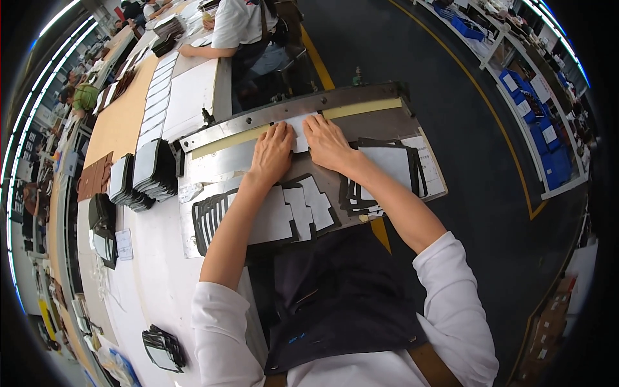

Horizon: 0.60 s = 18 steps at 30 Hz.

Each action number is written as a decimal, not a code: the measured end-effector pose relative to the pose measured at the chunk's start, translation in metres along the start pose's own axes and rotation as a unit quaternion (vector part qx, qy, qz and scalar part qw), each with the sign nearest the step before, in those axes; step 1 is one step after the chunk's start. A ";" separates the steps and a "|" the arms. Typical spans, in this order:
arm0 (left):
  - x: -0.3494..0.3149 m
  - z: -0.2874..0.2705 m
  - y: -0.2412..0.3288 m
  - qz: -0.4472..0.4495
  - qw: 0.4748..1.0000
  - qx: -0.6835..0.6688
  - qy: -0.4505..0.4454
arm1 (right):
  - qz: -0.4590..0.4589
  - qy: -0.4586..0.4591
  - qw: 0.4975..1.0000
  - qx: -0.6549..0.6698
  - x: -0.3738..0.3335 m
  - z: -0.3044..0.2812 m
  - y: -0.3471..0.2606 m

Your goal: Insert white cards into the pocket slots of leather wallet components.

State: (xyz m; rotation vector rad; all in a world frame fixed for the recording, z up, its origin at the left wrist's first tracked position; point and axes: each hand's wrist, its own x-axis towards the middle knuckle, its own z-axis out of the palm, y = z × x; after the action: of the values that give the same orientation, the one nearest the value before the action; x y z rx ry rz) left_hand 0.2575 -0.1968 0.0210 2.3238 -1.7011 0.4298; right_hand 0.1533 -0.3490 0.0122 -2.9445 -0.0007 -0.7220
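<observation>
A small white panel with dark edging [299, 134] lies against the long steel bar [222, 131] of a metal-topped machine [225, 164]. My left hand [273, 151] rests on its left side, fingers stretched forward and lying flat. On its right side my right hand [329, 142] lies the same way, fingertips at the bar. The panel's far edge is partly hidden by the bar and my fingers. Below my left hand, overlapping white panels with dark edges [271, 216] fan out across the plate. A loose pile of similar panels [390, 169] sits under my right forearm.
To the left, a long worktable [155, 258] carries stacks of dark-edged pieces [155, 169] and brown pieces [95, 174]. Another person [242, 29] sits at the table's far end. Shelving with blue bins [548, 148] stands at the right beyond the dark floor.
</observation>
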 end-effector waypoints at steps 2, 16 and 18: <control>0.000 0.000 -0.001 -0.002 1.000 -0.001 0.000 | -0.005 0.010 1.000 0.001 0.000 0.001 -0.001; -0.049 -0.053 0.028 -0.087 0.992 -0.094 0.008 | -0.070 0.096 0.983 -0.138 -0.008 -0.052 0.009; -0.075 -0.081 0.040 -0.100 0.987 -0.119 -0.027 | -0.040 0.069 0.986 -0.145 -0.036 -0.090 0.021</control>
State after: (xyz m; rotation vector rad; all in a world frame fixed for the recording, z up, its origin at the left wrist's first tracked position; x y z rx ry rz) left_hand 0.1902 -0.1139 0.0690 2.3158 -1.4328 0.1187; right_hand 0.0808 -0.3783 0.0723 -3.1747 -0.0035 -1.0159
